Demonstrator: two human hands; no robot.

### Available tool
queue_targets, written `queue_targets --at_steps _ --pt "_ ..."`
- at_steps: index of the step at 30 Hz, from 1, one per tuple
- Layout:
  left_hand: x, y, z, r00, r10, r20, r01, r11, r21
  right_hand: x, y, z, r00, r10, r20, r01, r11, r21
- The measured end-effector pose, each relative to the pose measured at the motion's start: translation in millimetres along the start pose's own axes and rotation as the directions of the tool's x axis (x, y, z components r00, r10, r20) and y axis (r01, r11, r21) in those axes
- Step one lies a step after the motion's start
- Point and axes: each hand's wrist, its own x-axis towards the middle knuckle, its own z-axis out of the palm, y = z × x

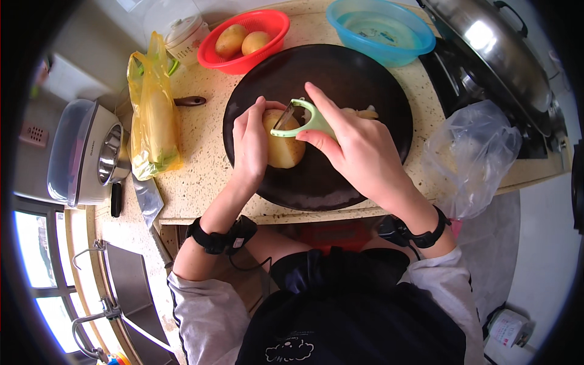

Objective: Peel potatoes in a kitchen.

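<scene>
One half-bared potato (283, 153) is held over the one black board (328, 70) by the left hand (250, 139), closed against its left side. One peeler (316, 119) is clamped in the right hand (360, 145), its blade over that potato; contact cannot be told. Beyond the grip, leftward, two whole potatoes (231, 41) are held in one red bowl (226, 67); rightward, water is held in one blue basin (359, 45). Left of the grip, vegetables are held in one yellow bag (152, 103).
</scene>
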Motion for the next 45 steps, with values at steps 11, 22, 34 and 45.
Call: queue_targets --at_steps 11,22,34,45 --pt "-1.5 -6.4 1.2 0.996 0.020 -0.092 -0.025 0.998 -0.060 4.3 -11.2 9.7 0.997 0.007 0.082 0.020 0.946 -0.323" --pt "1.6 -10.0 0.2 0.996 -0.020 -0.090 0.004 0.985 -0.172 1.3 -15.9 11.4 0.995 -0.019 0.093 0.051 0.930 -0.363" --pt "2.6 -13.4 -1.1 0.999 -0.009 -0.048 0.000 0.983 -0.183 -6.9 -28.6 4.0 0.989 0.037 0.140 0.028 0.898 -0.439" --pt "3.0 -13.7 -2.6 0.997 -0.067 -0.033 0.057 0.970 -0.238 -19.7 -44.3 16.7 0.993 0.095 0.077 -0.037 0.832 -0.553"
